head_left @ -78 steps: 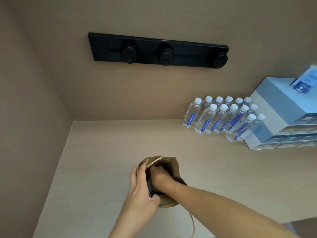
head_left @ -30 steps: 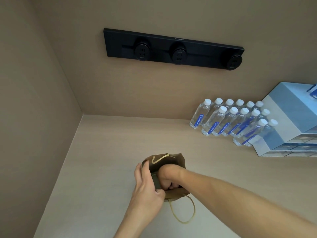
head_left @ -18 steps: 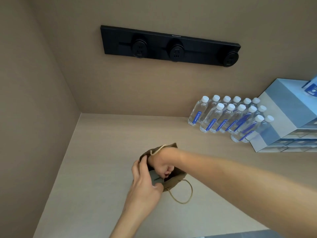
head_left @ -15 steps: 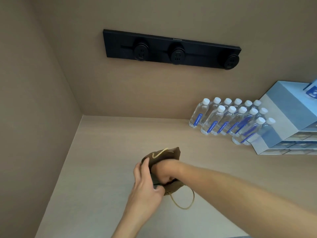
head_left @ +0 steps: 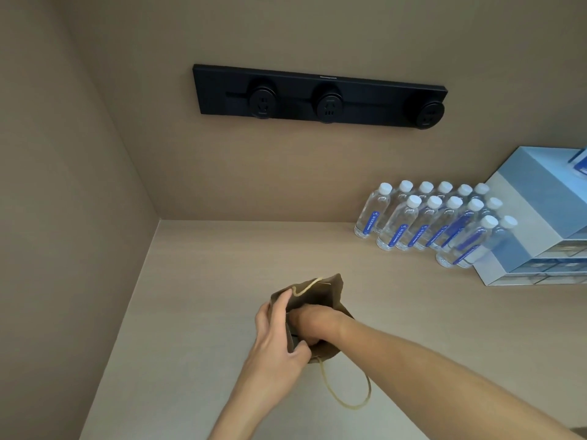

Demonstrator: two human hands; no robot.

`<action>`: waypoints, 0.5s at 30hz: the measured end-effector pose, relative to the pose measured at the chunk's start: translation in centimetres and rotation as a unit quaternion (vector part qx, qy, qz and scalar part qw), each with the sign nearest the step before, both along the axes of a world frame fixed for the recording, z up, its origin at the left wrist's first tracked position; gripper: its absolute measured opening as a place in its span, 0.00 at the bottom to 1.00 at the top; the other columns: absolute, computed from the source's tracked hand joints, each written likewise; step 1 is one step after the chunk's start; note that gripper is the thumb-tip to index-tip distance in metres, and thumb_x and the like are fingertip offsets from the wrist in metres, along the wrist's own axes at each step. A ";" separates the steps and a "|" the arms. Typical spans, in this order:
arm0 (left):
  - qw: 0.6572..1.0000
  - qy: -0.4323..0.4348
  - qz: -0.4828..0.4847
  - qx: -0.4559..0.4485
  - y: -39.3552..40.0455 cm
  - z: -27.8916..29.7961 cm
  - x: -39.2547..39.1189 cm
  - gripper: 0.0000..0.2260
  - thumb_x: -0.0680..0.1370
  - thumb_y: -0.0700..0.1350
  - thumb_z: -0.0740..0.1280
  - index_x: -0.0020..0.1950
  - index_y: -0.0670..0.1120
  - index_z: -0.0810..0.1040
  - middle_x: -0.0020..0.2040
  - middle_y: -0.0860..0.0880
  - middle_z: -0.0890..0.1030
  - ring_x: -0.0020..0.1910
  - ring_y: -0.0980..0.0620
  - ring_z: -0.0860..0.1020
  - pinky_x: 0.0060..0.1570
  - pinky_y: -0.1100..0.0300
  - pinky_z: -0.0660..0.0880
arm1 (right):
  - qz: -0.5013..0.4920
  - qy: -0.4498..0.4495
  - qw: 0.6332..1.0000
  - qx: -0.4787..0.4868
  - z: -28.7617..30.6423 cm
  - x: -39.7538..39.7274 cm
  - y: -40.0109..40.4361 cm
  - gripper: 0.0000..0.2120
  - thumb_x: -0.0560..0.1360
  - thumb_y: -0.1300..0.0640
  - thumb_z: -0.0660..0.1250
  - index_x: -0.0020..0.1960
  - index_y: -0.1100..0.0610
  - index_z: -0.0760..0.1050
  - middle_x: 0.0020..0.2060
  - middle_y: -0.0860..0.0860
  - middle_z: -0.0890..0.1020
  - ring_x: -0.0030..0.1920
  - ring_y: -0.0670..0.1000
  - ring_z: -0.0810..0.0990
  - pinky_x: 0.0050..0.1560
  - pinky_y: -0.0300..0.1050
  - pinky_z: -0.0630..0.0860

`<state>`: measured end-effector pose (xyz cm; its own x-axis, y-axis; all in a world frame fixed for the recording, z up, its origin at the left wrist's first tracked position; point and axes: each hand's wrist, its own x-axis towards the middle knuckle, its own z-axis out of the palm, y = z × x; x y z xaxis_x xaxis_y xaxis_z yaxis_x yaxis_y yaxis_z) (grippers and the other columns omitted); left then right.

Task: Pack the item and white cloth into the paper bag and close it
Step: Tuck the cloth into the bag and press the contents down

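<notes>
A small brown paper bag [head_left: 320, 295] stands open on the beige counter [head_left: 222, 281], with one string handle [head_left: 349, 398] trailing toward me and another over its far rim. My left hand [head_left: 276, 341] pinches the bag's near left rim. My right hand [head_left: 313, 325] is sunk into the mouth with its fingers curled around a dark item [head_left: 294, 339], of which only a sliver shows between the hands. No white cloth is visible; the inside of the bag is hidden.
Several water bottles [head_left: 428, 223] stand at the back right beside stacked blue and white boxes [head_left: 540, 217]. A black socket strip [head_left: 320, 96] is on the back wall. A side wall [head_left: 63, 217] bounds the counter on the left.
My right hand has pushed the dark item deeper into the bag, so less of it shows. The left hand has kept hold of the rim. The bag has shifted slightly on the counter.
</notes>
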<state>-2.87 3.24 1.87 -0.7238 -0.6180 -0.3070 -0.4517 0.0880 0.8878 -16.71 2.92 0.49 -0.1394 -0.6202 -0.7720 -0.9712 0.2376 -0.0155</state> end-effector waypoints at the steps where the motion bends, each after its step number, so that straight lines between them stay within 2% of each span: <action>1: 1.000 0.003 -0.003 -0.003 0.0 0.1 -0.1 0.37 0.74 0.43 0.63 0.73 0.71 0.50 0.75 0.60 0.54 0.57 0.59 0.71 0.54 0.63 0.69 | -0.007 -0.001 1.000 -0.006 -0.2 -0.1 0.1 0.13 0.76 0.65 0.63 0.61 0.62 0.74 0.57 0.60 0.80 0.56 0.60 0.79 0.57 0.52 0.74; 5: 1.000 0.018 -0.005 -0.011 0.0 0.1 -0.3 0.38 0.75 0.42 0.64 0.70 0.76 0.49 0.75 0.62 0.53 0.52 0.79 0.69 0.44 0.77 0.64 | -0.020 0.010 1.000 -0.002 -0.5 -0.4 0.3 0.13 0.77 0.65 0.63 0.61 0.63 0.74 0.58 0.61 0.80 0.57 0.59 0.80 0.57 0.51 0.75; 6: 1.000 0.020 -0.004 -0.011 -0.1 0.0 -0.3 0.38 0.75 0.43 0.64 0.70 0.77 0.49 0.75 0.62 0.54 0.51 0.80 0.68 0.44 0.78 0.63 | -0.016 0.016 1.000 0.001 -0.5 -0.4 0.3 0.13 0.77 0.65 0.62 0.62 0.63 0.73 0.58 0.61 0.79 0.57 0.59 0.79 0.58 0.51 0.74; 8: 1.000 0.029 -0.003 -0.007 -0.1 0.0 -0.3 0.38 0.75 0.44 0.65 0.69 0.79 0.50 0.74 0.62 0.55 0.52 0.77 0.69 0.45 0.76 0.64 | -0.017 0.023 1.000 -0.001 0.0 -0.2 0.3 0.14 0.78 0.65 0.62 0.63 0.64 0.73 0.60 0.61 0.79 0.59 0.60 0.79 0.61 0.52 0.73; 10: 0.999 0.043 -0.006 -0.010 -0.1 0.0 -0.3 0.37 0.76 0.44 0.65 0.68 0.80 0.52 0.73 0.61 0.58 0.55 0.78 0.69 0.48 0.74 0.66 | -0.018 0.012 1.000 -0.011 1.3 -0.1 0.0 0.16 0.78 0.65 0.62 0.65 0.64 0.72 0.60 0.62 0.78 0.60 0.60 0.78 0.63 0.53 0.73; 11: 0.999 0.050 -0.006 -0.012 -0.2 0.0 -0.2 0.37 0.76 0.44 0.65 0.68 0.80 0.53 0.72 0.61 0.59 0.57 0.77 0.70 0.50 0.72 0.68 | -0.015 0.006 1.000 -0.018 2.2 -0.1 -0.1 0.17 0.77 0.66 0.62 0.65 0.64 0.71 0.60 0.62 0.78 0.59 0.61 0.78 0.62 0.54 0.74; 13: 0.999 0.052 -0.007 -0.012 -0.3 0.2 -0.1 0.36 0.77 0.44 0.66 0.68 0.80 0.52 0.72 0.61 0.60 0.61 0.67 0.72 0.58 0.64 0.72 | -0.034 -0.029 0.997 -0.055 4.6 -0.4 0.3 0.16 0.76 0.68 0.62 0.64 0.64 0.72 0.57 0.62 0.80 0.55 0.62 0.80 0.55 0.53 0.78; 15: 0.999 0.051 -0.005 -0.009 -0.6 0.4 0.2 0.35 0.78 0.48 0.67 0.69 0.79 0.51 0.73 0.63 0.60 0.64 0.62 0.72 0.66 0.56 0.72 | -0.105 -0.128 0.979 -0.119 7.3 -1.4 1.5 0.14 0.76 0.69 0.59 0.60 0.63 0.76 0.52 0.60 0.82 0.49 0.58 0.80 0.50 0.49 0.78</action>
<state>-2.67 2.65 2.25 -0.7576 -0.6147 -0.2194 -0.3573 0.1093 0.9276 -18.09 4.38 7.81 -0.1043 -0.7656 -0.6348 -0.8589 0.3912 -0.3307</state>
